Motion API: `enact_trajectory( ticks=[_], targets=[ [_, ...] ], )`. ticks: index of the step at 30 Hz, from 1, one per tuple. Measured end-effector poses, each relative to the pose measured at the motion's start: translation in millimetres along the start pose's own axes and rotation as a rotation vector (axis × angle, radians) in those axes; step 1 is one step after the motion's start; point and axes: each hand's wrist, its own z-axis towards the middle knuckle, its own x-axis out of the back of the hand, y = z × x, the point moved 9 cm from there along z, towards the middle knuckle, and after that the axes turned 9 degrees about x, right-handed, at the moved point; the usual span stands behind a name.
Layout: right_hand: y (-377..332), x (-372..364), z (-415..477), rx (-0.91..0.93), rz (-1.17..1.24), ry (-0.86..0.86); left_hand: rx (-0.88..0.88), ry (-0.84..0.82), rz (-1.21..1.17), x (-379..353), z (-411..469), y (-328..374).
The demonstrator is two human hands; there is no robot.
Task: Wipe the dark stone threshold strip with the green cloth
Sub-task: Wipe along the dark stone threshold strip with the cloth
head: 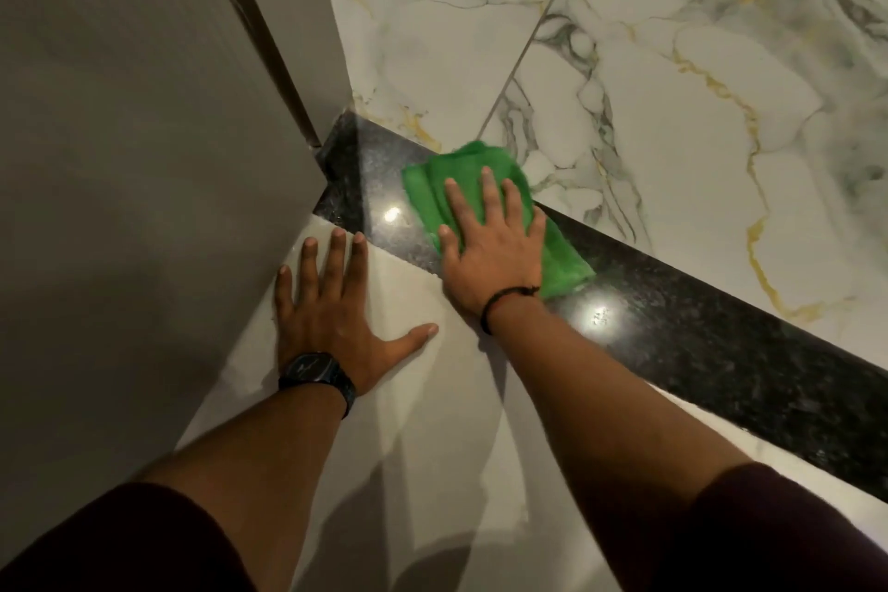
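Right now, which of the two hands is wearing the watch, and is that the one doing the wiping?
The left hand wears the dark watch and rests flat on the pale tile. The right hand, with only a thin cord bracelet, presses the green cloth on the dark threshold strip.

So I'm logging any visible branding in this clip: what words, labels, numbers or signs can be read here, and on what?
None can be read.
Wristwatch on the left wrist: dark face with faint marks, too blurred to read.
Green cloth under the right hand: no tag or print visible.
Dark stone threshold strip and marble-patterned floor tiles: only speckle, veining and glare, no lettering.
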Motion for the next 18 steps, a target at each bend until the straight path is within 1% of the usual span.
enact_trajectory(
  ticks=[3,5,8,12,15,18],
  targets=[
    [-51,-4,10,0.194,0.005,-0.006,0.009,-0.003,-0.003,0,1,-2],
    [-52,-5,2,0.254,0.002,-0.012,0.013,-0.013,-0.01,1,1,-2],
    [-29,-1,-22,0.304,-0.016,0.021,0.016,-0.019,-0.005,2,1,-1],
    [-1,1,-35,0.284,-0.001,0.027,0.022,-0.019,-0.008,1,1,-2],
    [4,4,-16,0.181,0.002,0.04,0.028,-0.024,-0.02,0,1,-4],
    [-6,4,17,0.092,-0.005,0.019,0.031,-0.033,-0.014,-1,2,-3]
  ],
)
